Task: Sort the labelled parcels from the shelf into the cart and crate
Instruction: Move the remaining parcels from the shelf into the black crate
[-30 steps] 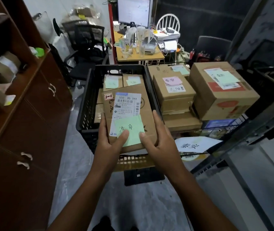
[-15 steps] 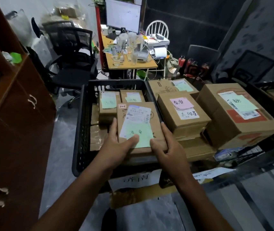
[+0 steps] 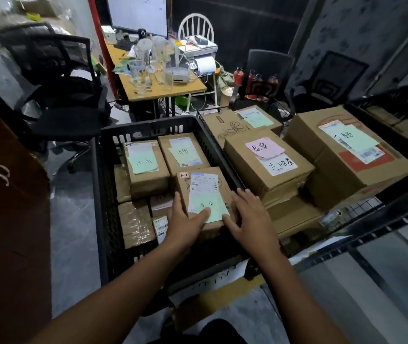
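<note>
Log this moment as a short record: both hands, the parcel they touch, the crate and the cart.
left hand: flat on the parcel's left side, thumb on its green note
right hand: flat on the parcel's right side
parcel: inside the crate, over lower boxes, by the right wall
crate: black, holds two more green-noted boxes
cart: right of the crate, holds bigger boxes

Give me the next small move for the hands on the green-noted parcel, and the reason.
Probably lift both hands away. The green-noted parcel looks seated in the black crate with two other green-noted parcels, and the left hand and right hand merely flank its near end, fingers straight.
</note>
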The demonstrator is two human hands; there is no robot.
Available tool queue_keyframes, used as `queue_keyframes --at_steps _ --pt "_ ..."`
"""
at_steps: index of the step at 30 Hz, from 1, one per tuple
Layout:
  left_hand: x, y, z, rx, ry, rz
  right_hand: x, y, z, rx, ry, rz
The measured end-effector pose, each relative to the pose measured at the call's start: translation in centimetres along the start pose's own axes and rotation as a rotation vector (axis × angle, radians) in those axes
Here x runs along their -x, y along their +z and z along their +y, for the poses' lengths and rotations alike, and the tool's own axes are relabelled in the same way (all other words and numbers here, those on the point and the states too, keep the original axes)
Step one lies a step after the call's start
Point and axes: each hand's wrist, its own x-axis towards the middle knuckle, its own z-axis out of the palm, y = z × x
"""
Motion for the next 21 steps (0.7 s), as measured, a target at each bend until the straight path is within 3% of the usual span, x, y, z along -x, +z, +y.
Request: queue_keyframes --at_steps 9,21 --pt "-1.8 1.1 -0.6 -0.293 -0.019 0.017 0.3 0.5 0.1 0.13 0.001 -0.019" --pt "-3.0 -1.0 -0.7 -0.401 0.009 -0.049 0.0 0.1 -0.2 0.147 0.012 -0.063"
